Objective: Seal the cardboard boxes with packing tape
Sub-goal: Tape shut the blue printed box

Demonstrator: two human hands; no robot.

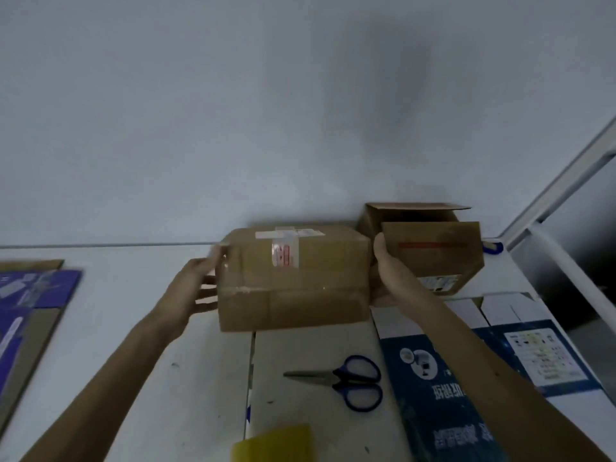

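Left hand [196,288]: straight fingers pressed on the left end of the closed brown cardboard box [293,288], mid-frame on the white worktop [133,295]. Box looks sealed, with clear tape over the seams and a white label on top. Right hand [390,275]: palm on the right end, thumb up, fingers hidden, can't tell curl. Probably a two-sided clamp to reposition it. Upper right: open-flapped brown cardboard box [433,255], untaped, likely next.

- Left hand [200,288]: forearm stretched forward, fingers straight and spread, palm turned inward.
- Right hand [388,273]: forearm stretched forward, thumb pointing up, palm turned inward, fingers mostly hidden.
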